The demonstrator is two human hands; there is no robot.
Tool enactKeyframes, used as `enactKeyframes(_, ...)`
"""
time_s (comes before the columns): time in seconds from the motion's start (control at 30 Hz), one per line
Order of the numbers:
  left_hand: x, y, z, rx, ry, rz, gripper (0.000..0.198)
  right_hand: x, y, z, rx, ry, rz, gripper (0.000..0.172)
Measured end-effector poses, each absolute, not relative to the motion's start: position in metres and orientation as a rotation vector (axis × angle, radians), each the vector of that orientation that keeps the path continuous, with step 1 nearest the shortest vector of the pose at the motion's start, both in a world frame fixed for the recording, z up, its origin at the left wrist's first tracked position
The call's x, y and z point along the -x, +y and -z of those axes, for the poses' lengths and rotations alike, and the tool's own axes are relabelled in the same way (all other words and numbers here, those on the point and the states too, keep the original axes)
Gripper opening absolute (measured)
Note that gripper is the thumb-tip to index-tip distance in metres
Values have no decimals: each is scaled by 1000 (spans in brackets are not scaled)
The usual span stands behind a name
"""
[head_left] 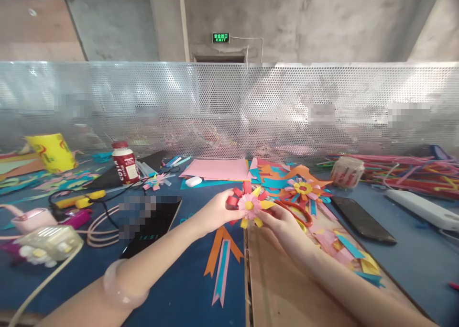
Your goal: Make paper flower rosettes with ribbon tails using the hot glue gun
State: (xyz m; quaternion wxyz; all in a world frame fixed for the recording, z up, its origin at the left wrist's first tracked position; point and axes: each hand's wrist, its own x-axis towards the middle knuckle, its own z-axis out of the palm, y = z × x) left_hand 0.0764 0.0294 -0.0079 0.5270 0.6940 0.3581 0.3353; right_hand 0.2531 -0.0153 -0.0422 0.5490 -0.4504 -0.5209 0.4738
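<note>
A paper flower [250, 205] with a pink centre and red and yellow petals is held up over the table. My left hand [219, 208] grips its left edge by the red petals, fingers closed. On the right side, my right hand [278, 220] pinches it near the yellow petals. Below my hands on the blue surface lie an orange paper ribbon [216, 253] and a pink and blue paper ribbon [223, 275] with notched ends. Scissors with orange handles [304, 214] lie partly hidden behind my right hand. A finished-looking paper flower [303, 188] rests beyond it.
Paper scraps [349, 253] cover the wooden board [272, 288] at right, beside a black phone [363, 220]. Pink paper sheets [215, 169] lie ahead. At left are a tablet-like dark screen [154, 231], a bottle [125, 164], cables and chargers [50, 243]. A perforated metal partition [222, 107] stands behind.
</note>
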Motion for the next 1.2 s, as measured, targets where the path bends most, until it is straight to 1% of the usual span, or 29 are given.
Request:
enactKeyframes(0.1, -73, 32, 6, -1662, 854, -795, 34, -252, -16, 42, 1028, -1230, -1147, 36)
enactKeyframes(0.23, -63, 39, 0, -1630, 864, -779, 35, -252, -19, 42, 1016, -1247, -1175, 31)
enactKeyframes(0.37, -47, 41, -2, -1554, 876, -780, 38, -251, -20, 42, 1053, -1281, -1160, 37)
enactKeyframes(0.47, -33, 38, 0, -1495, 908, -733, 36, -251, -20, 44, 1121, -1353, -1106, 39)
enactKeyframes(0.73, -23, 32, 11, -1382, 1017, -627, 31, -246, -31, 52, 1270, -1604, -926, 32)
enactKeyframes(0.77, -24, 32, 12, -1375, 1030, -633, 31, -244, -33, 51, 1287, -1661, -863, 30)
enactKeyframes(0.83, -25, 33, 14, -1361, 1054, -648, 34, -240, -37, 46, 1241, -1831, -625, 24)
enactKeyframes(0.93, -25, 33, 14, -1344, 1070, -650, 37, -232, -41, 43, 951, -2123, -141, 23)
enactKeyframes(1.03, -25, 34, 13, -1334, 1068, -634, 36, -223, -44, 52, 729, -2226, 295, 20)
enactKeyframes(1.1, -25, 34, 13, -1323, 1056, -619, 36, -218, -45, 62, 687, -2215, 492, 24)
enactKeyframes(1.2, -26, 35, 14, -1306, 1042, -620, 38, -215, -45, 73, 683, -2247, 623, 31)
